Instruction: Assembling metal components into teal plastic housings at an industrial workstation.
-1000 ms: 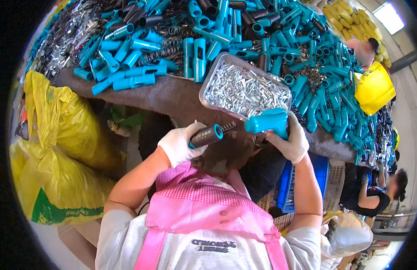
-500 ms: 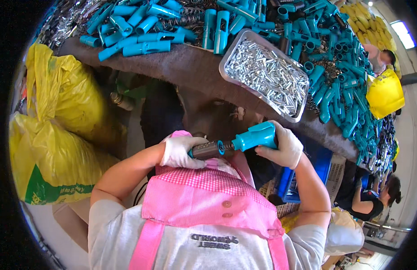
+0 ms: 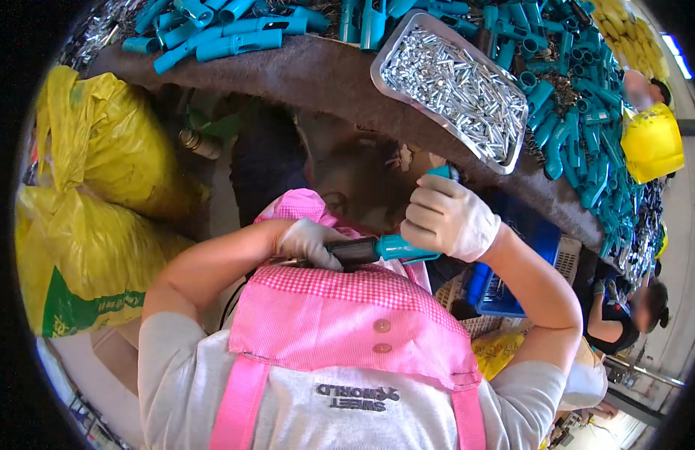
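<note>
My gloved left hand is closed around a dark cylindrical tube held against my waist. A thin metal rod end pokes out on its left side. In my gloved right hand, fingers wrapped round it, is a teal plastic housing. Its narrow end meets the right end of the dark tube, the two lying in one line. The far end of the housing shows above my right fist; its middle is hidden by the fingers.
Ahead on the brown-covered table stands a metal tray of small silver pins. Piles of teal housings lie around it. Yellow sacks stand at left, a blue crate at right. Another person is at far right.
The housing and tube, earlier apart with a spring between them, now meet. My right hand has turned over, its knuckles now facing up, and gripped the housing fully.
</note>
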A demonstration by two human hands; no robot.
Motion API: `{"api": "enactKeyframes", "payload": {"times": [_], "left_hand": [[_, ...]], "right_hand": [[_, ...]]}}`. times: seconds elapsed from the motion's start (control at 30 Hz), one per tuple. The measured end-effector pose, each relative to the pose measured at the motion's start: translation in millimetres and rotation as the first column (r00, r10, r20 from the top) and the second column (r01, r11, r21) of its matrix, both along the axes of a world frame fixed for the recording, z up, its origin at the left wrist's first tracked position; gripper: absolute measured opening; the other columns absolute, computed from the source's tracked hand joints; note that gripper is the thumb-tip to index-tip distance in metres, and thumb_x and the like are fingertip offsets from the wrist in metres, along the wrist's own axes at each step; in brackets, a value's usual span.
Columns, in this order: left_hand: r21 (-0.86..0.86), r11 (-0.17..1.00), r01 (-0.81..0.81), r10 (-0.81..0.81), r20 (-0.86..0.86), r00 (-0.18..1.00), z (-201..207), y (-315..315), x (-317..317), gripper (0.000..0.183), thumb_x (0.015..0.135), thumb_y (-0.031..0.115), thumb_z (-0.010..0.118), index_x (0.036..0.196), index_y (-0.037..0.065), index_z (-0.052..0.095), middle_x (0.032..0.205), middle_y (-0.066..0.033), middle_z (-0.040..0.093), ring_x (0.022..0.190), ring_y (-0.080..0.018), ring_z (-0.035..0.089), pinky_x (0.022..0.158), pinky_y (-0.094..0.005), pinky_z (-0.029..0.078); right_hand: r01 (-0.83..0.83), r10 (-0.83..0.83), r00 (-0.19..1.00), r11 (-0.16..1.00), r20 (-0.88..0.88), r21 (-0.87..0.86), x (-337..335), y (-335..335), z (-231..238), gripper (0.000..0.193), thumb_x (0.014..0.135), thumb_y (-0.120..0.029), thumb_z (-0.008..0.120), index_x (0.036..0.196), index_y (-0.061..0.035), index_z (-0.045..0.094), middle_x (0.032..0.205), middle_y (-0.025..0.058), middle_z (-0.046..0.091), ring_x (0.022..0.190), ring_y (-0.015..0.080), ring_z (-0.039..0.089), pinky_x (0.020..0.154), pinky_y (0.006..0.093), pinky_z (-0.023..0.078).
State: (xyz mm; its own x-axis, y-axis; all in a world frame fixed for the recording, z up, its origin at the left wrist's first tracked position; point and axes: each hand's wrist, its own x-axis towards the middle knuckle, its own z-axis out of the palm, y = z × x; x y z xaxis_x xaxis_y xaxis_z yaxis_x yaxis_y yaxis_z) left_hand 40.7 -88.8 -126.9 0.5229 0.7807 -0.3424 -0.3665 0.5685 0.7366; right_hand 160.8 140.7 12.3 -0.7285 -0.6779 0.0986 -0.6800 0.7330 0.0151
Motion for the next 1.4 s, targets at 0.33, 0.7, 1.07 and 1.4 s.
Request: {"api": "enactKeyframes", "payload": {"times": [0.33, 0.7, 1.07, 1.4], "left_hand": [[0.204, 0.972, 0.118, 0.084, -0.767, 0.636, 58.0, 11.2, -9.0, 0.04, 0.076, 0.026, 0.064, 0.11, 0.009, 0.053, 0.092, -0.0088, 0.064, 0.082, -0.023, 0.06, 0.074, -0.0359, 0.048], [0.546, 0.835, 0.061, 0.524, -0.824, 0.215, 92.7, 31.7, -10.9, 0.043, 0.073, 0.025, 0.067, 0.109, 0.011, 0.05, 0.087, -0.0167, 0.062, 0.081, -0.0351, 0.061, 0.07, -0.0421, 0.048], [0.481, 0.875, -0.062, 0.476, -0.827, 0.3, 128.6, 36.1, -3.0, 0.043, 0.074, 0.031, 0.068, 0.107, 0.009, 0.053, 0.09, -0.0173, 0.064, 0.085, -0.0351, 0.062, 0.073, -0.0378, 0.05], [0.569, 0.798, -0.199, 0.602, -0.772, 0.206, 128.3, 39.8, -7.1, 0.046, 0.073, 0.032, 0.068, 0.11, 0.009, 0.053, 0.09, -0.0186, 0.062, 0.083, -0.035, 0.062, 0.074, -0.0393, 0.05]], "right_hand": [[0.783, -0.27, 0.34, 0.612, 0.901, -0.112, 11.4, -0.1, -12.7, 0.022, 0.066, -0.021, 0.071, 0.084, -0.0108, 0.064, 0.072, 0.0027, 0.058, 0.067, 0.0218, 0.057, 0.07, 0.0373, 0.048], [0.334, -0.608, 0.792, 0.342, 0.064, -0.878, -11.7, -9.1, 55.0, 0.038, 0.077, -0.002, 0.054, 0.115, 0.0031, 0.056, 0.114, 0.0201, 0.059, 0.109, 0.031, 0.056, 0.095, 0.0337, 0.039], [0.513, -0.398, 0.781, -0.03, 0.481, -0.858, -12.3, 29.9, 64.0, 0.034, 0.095, -0.016, 0.043, 0.119, 0.0038, 0.054, 0.119, 0.0155, 0.059, 0.115, 0.0212, 0.051, 0.1, 0.0302, 0.034], [0.668, -0.493, 0.668, 0.067, 0.557, -0.741, 10.3, 35.3, 56.4, 0.035, 0.096, -0.016, 0.042, 0.12, 0.0053, 0.052, 0.126, 0.0149, 0.053, 0.121, 0.0207, 0.045, 0.103, 0.03, 0.03]]}}
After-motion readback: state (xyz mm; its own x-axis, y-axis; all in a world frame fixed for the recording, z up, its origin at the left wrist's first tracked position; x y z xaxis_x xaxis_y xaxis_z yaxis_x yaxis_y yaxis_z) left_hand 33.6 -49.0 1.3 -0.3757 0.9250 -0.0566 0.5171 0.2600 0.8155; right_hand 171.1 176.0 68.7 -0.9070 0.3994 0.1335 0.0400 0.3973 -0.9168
